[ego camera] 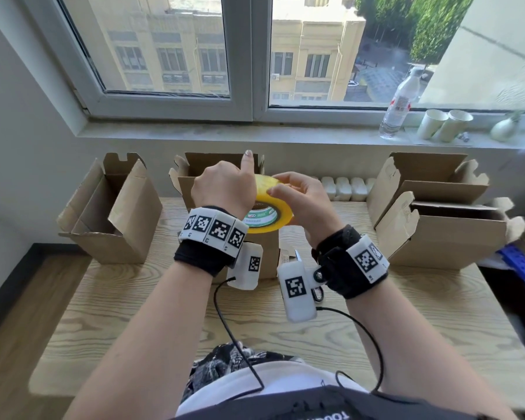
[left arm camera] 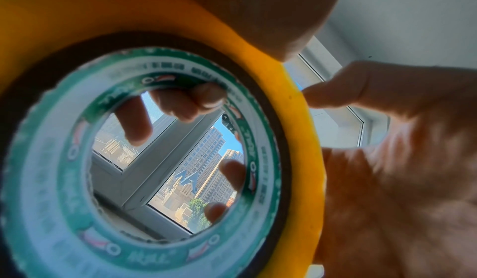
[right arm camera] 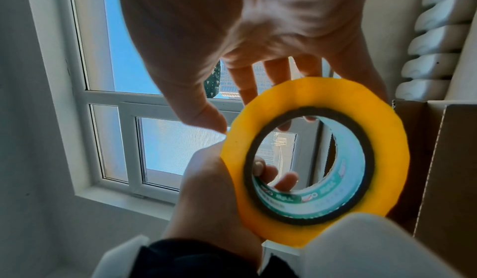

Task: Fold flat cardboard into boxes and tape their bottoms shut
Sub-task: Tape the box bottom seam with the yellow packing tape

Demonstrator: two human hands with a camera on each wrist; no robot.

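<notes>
At the centre of the head view I see both hands raised above the table, the left hand gripping the yellow tape roll with fingers curled through its core and its index finger pointing up, while the right hand pinches at the roll's upper rim with thumb and fingertips, the other fingers loosely spread. Directly behind the roll stands 1 open cardboard box, with another box at the left and 2 boxes at the right, and on the windowsill at upper right I see a plastic bottle beside 2 paper cups.
</notes>
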